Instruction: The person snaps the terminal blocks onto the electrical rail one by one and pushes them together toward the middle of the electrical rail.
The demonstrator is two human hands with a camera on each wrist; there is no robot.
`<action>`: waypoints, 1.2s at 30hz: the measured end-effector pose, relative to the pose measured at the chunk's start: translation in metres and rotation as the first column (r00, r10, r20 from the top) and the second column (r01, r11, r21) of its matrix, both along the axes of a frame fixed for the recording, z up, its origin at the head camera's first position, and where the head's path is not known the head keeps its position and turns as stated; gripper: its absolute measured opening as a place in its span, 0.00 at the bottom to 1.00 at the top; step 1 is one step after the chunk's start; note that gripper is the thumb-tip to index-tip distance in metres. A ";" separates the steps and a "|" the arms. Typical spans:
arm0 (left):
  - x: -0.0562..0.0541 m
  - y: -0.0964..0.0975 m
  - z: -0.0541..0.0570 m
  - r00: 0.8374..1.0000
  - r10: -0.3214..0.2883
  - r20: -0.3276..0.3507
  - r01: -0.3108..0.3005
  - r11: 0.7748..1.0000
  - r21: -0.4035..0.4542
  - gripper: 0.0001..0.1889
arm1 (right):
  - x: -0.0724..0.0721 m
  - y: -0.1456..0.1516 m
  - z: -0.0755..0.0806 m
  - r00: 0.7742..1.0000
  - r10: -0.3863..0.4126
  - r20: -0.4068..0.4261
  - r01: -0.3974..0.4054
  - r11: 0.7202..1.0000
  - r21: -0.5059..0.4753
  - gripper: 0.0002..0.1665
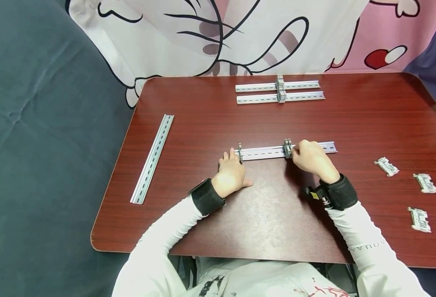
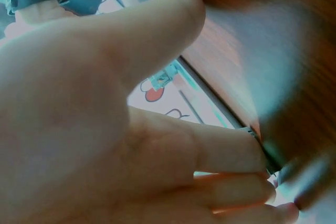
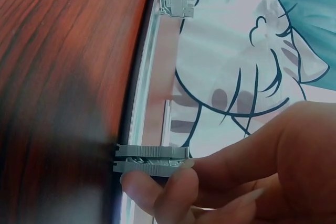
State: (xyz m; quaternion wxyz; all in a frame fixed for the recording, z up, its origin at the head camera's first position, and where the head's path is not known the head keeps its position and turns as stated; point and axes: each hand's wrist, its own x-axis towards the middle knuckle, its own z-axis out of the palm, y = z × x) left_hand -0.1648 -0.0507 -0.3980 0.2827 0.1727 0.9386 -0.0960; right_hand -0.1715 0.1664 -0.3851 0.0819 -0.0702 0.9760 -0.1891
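Observation:
A slotted metal DIN rail [image 1: 264,153] lies crosswise on the table. My left hand [image 1: 229,175] rests at its left end with fingers and thumb extended, beside a thin grey terminal block [image 1: 240,152] standing on the rail. Toward the right part of the rail, my right hand [image 1: 314,159] pinches a pair of grey terminal blocks [image 1: 288,148] between thumb and fingers. Seen in the right wrist view, the two blocks [image 3: 155,153] sit side by side across the rail, a slight gap between them. The left wrist view shows straight fingers, their tips blurred.
Behind, two parallel rails [image 1: 256,99] carry terminal blocks [image 1: 281,95] at their middle. Another rail [image 1: 152,159] lies slanted at the left. Three loose terminal blocks lie on the right, one of them [image 1: 420,219] nearest the front edge. A printed curtain [image 1: 147,45] hangs behind the table [image 1: 203,123].

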 end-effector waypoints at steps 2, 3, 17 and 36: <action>0.000 0.000 0.001 1.000 0.001 -0.003 -0.001 1.000 0.004 0.40 | 0.000 0.000 0.001 1.000 0.001 0.015 -0.001 1.000 0.004 0.24; 0.000 -0.001 0.001 1.000 0.000 -0.006 0.000 1.000 0.006 0.40 | -0.001 0.000 0.002 1.000 0.000 0.022 0.000 1.000 0.004 0.24; 0.002 -0.004 0.004 1.000 -0.007 -0.027 0.007 1.000 0.005 0.39 | 0.005 -0.029 0.001 0.934 -0.146 -0.326 0.154 0.988 -0.003 0.19; 0.007 -0.003 0.005 0.998 0.049 -0.033 -0.047 0.997 0.055 0.47 | -0.012 -0.123 -0.011 0.991 -0.015 -0.130 0.015 1.000 -0.004 0.19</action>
